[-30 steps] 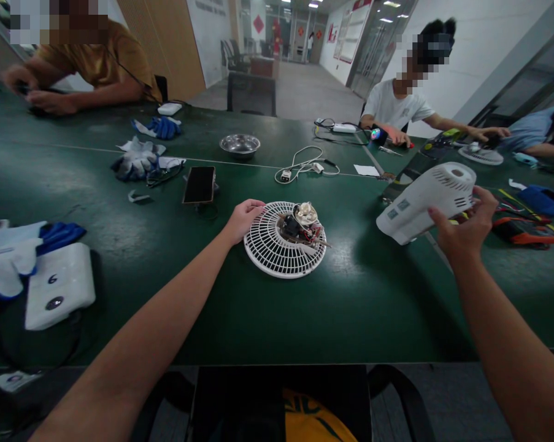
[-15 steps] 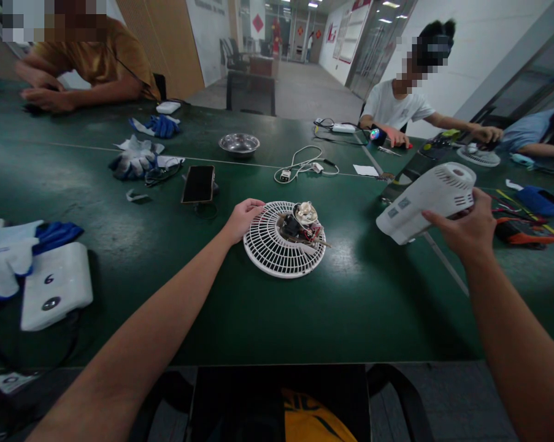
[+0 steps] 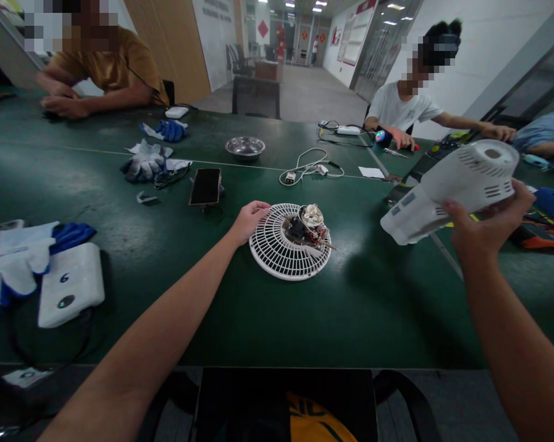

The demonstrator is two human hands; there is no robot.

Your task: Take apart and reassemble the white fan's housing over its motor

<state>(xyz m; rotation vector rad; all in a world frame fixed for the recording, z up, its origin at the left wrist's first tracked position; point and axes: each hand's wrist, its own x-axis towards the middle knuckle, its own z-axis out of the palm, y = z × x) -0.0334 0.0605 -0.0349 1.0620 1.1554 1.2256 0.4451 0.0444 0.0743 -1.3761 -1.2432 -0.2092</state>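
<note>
On the green table lies a round white fan grille (image 3: 277, 261), and on its right half sits an exposed motor (image 3: 304, 228) with wires and a pale coil. My left hand (image 3: 250, 222) pinches the grille's upper left rim between thumb and fingers. Off to the right, my right hand (image 3: 492, 215) grips a white plastic fan housing (image 3: 456, 184) with vent slots and labels. The housing is raised above the table and tilted, its wider vented end up toward the right. Some fingers of my right hand are hidden behind it.
A phone (image 3: 205, 186), a metal bowl (image 3: 245, 147) and a white cable (image 3: 304, 169) lie beyond the grille. Gloves (image 3: 23, 258) and a white power bank (image 3: 72, 285) are at left. Tools (image 3: 541, 239) lie behind my right hand. Two people sit across the table.
My right hand has lifted the housing higher and to the right, closer to me. My left hand stays on the grille's rim. The whole view has shifted slightly.
</note>
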